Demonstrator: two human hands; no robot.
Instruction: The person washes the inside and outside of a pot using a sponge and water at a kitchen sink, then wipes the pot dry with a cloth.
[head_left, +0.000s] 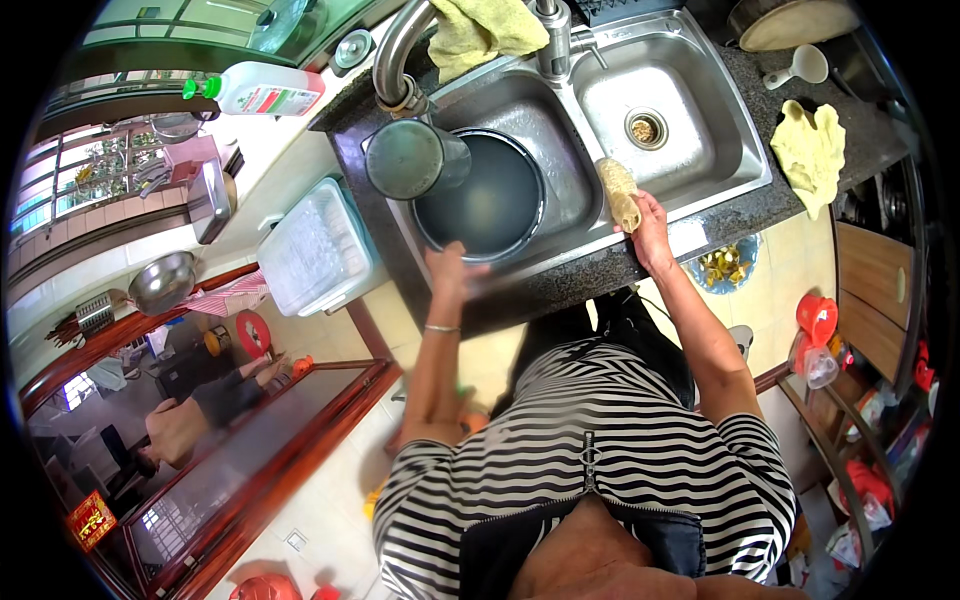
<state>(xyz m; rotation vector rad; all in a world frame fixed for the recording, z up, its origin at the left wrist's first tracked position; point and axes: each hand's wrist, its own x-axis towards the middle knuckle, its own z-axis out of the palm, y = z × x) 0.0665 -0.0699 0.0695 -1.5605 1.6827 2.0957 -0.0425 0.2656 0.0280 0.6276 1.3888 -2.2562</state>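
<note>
My right hand (649, 234) grips a tan loofah scrubber (619, 191) by its lower end, over the divider and front rim of the steel double sink (694, 176). A round pan (517, 217) with a dark inside and metal rim sits in the left basin, seemingly with cloudy water in it. At the pan's near rim is my left hand (448, 270), blurred by motion; whether it touches or grips the rim is unclear. A dark translucent cylindrical container (405, 159) stands upright over the pan's left side, hiding part of it.
A curved steel faucet (390, 52) and yellow cloth (480, 30) are behind the sink. A second yellow cloth (810, 150) drapes over the counter's right edge. A soap bottle (262, 88) and lidded plastic box (319, 247) stand left. Peelings fill a blue bowl (739, 281) below.
</note>
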